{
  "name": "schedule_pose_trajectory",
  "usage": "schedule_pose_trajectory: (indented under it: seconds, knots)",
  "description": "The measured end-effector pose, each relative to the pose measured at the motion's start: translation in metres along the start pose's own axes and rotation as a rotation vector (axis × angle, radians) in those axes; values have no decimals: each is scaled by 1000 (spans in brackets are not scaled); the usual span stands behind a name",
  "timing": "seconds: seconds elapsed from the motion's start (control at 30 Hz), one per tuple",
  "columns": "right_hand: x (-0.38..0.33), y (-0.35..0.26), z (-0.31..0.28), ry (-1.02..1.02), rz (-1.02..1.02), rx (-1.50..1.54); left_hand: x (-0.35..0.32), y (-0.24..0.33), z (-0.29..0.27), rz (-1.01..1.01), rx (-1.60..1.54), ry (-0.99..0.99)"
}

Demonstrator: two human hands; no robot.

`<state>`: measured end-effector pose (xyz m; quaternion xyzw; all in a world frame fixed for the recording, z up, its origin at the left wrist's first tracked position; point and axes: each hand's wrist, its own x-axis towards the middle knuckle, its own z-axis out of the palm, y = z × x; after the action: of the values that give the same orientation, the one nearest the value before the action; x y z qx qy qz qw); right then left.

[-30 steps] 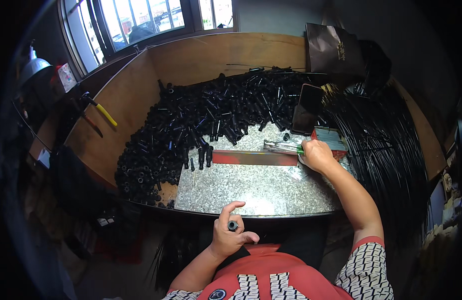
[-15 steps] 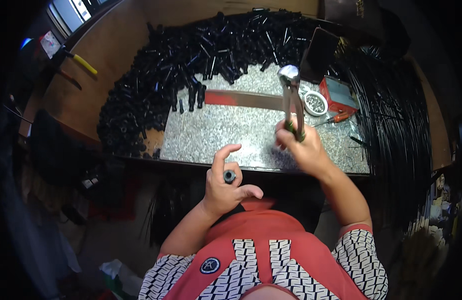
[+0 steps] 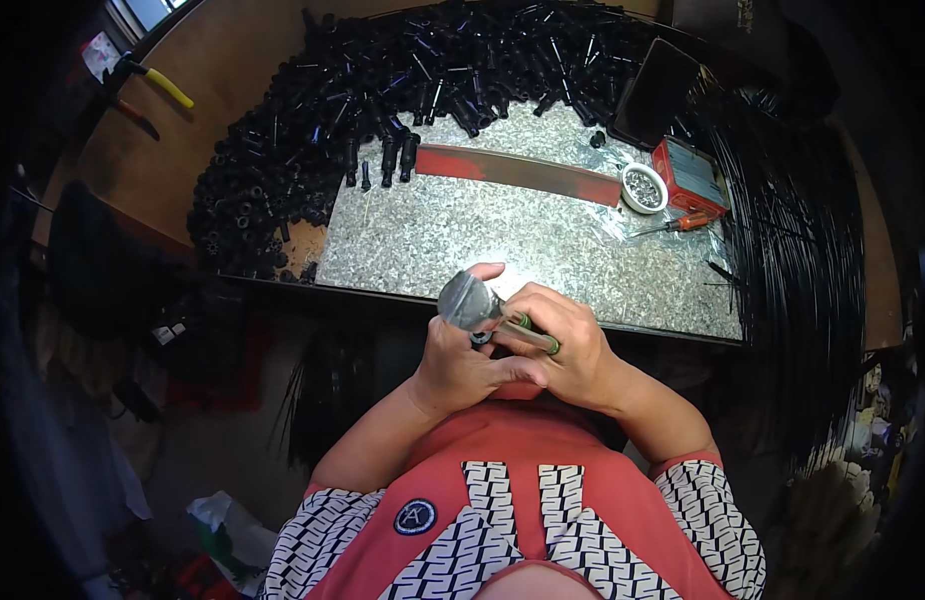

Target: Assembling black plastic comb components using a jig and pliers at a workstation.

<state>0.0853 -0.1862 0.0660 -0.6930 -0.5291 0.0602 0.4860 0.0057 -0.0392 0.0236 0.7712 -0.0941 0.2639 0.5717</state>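
Note:
My right hand [image 3: 579, 352] is closed round the green-tipped handles of a pair of metal pincers [image 3: 466, 302], in front of the slab's near edge. Their broad rounded head lies over my left hand [image 3: 452, 362]. My left hand is curled about a small black tubular part [image 3: 479, 338], of which only a round end shows under the pincers. Whether the jaws touch the part I cannot tell. Beyond both hands a long flat metal bar [image 3: 517, 176] with red ends lies across the speckled stone slab [image 3: 422, 245].
Black tubular parts [image 3: 282, 150] are heaped along the back and left. At right are a white bowl [image 3: 643, 188] of small metal pieces, a red box [image 3: 688, 178], an orange-handled screwdriver [image 3: 688, 221], a dark flat panel [image 3: 654, 95] and long black rods [image 3: 797, 250].
My right hand has brought the pincers from over the slab's right side down and left to my left hand. The view has shifted slightly.

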Motion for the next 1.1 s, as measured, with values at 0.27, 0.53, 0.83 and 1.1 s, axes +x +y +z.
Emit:
schedule_pose_trajectory:
  seconds: [0.27,0.53,0.83,1.1]
  knots:
    - [1,0,1,-2,-55,7,-8,-10,3,-76,17,-55]
    - [-1,3,6,15,29,85,-4,4,3,-95,-106,1]
    - [-2,-1,10,68,-41,33,-12,-4,3,-160,-148,-74]
    - [8,-7,-2,-61,421,173,-10,-7,-12,-178,-196,37]
